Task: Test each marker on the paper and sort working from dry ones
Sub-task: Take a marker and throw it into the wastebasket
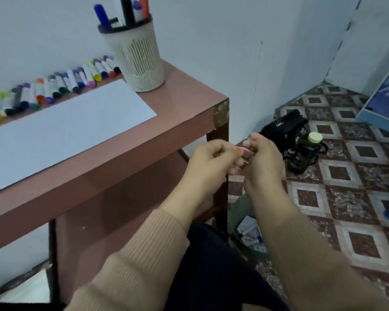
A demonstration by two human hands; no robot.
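Where left hand (211, 159) and right hand (264, 159) meet, both grip the orange marker (240, 150) between them

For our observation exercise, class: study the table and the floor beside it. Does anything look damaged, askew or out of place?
The table's front right corner is damaged: its pink finish is worn off in a mottled patch. A black bag and a bottle sit on the floor beside the leg. The marker row is tidy.

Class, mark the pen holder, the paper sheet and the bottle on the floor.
pen holder (137, 61): head view, slatted side wall.
paper sheet (65, 129): head view, blank middle.
bottle (304, 153): head view, dark body below the cap.
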